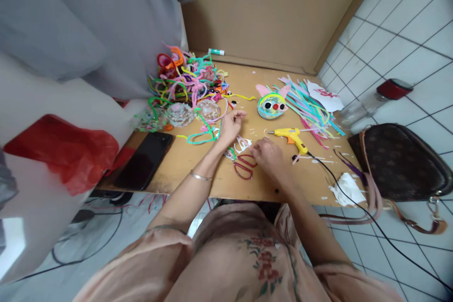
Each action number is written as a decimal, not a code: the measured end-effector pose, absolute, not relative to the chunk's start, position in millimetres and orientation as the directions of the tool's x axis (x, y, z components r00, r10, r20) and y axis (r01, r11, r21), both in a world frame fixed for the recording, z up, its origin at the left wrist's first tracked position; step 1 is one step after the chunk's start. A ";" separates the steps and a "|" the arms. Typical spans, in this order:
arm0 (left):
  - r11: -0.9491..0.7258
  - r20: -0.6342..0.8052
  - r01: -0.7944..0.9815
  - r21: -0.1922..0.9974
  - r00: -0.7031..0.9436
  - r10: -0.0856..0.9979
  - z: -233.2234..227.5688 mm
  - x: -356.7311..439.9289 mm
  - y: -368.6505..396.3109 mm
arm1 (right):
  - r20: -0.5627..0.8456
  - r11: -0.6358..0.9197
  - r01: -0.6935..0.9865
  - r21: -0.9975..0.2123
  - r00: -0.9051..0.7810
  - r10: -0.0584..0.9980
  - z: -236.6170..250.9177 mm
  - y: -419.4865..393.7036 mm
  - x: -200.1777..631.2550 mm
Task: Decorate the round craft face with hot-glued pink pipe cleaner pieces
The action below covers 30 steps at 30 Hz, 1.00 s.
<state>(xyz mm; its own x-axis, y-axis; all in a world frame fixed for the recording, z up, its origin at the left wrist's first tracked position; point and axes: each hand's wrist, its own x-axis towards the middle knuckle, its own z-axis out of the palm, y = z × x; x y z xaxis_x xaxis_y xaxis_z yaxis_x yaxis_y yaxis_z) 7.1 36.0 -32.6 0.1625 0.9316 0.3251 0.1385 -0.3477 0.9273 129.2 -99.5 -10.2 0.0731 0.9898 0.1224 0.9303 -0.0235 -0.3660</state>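
My left hand [231, 125] hovers over the low wooden table [198, 177], fingers curled and pinched near small dark beads [233, 103]; whether it holds one I cannot tell. My right hand [267, 156] rests on the table beside red-handled scissors [244, 166] and white paper scraps [243, 143], fingers bent down on the scraps. A yellow glue gun [292, 137] lies just right of that hand. A round craft face [272, 105] with pink ears, big eyes and a red nose lies farther back.
A tangled heap of coloured pipe cleaners [184, 78] and clear faceted domes [180, 114] fill the table's back left. Straight pipe cleaners [307, 106] lie at the right. A black phone [145, 159], a brown handbag [396, 163], a glue stick [216, 52] and a jar [378, 96] are around.
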 end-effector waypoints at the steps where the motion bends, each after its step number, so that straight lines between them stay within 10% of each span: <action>1: -0.365 0.338 0.163 0.916 0.173 0.925 -32.8 7.5 34.7 | 0.065 -0.049 0.945 -0.322 0.074 0.995 -10.1 -95.9 125.0; 5: -0.484 0.408 0.316 0.816 0.279 0.869 -25.9 6.4 23.1 | 0.031 -0.070 0.968 -0.240 0.080 0.996 -8.2 -83.5 122.4; 10: -0.720 0.435 0.439 0.537 0.587 0.682 -14.0 5.4 7.8 | 0.292 -0.101 0.994 -0.028 0.105 0.951 1.6 -66.1 142.8; 15: -0.703 0.450 0.477 0.527 0.546 0.707 -18.7 7.5 9.7 | 0.554 -0.079 0.997 0.028 0.050 0.831 5.3 -51.1 161.8; 24: -0.175 0.099 0.152 0.973 0.412 0.906 -20.1 13.2 8.8 | 0.616 0.044 0.966 -0.253 0.126 0.778 -15.7 -60.0 178.7; 30: 0.306 -0.152 -0.246 0.920 0.495 0.855 -16.4 16.1 6.1 | 0.550 0.116 0.798 -0.591 0.294 0.781 -17.1 -63.0 177.6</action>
<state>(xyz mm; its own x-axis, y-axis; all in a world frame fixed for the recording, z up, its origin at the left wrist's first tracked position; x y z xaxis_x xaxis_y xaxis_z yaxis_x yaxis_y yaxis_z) 16.1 6.1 -16.4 0.4952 0.8555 -0.1516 -0.2464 0.3056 0.9197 177.6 -63.0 -17.1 0.2939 0.7814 0.5504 0.7981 0.1162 -0.5912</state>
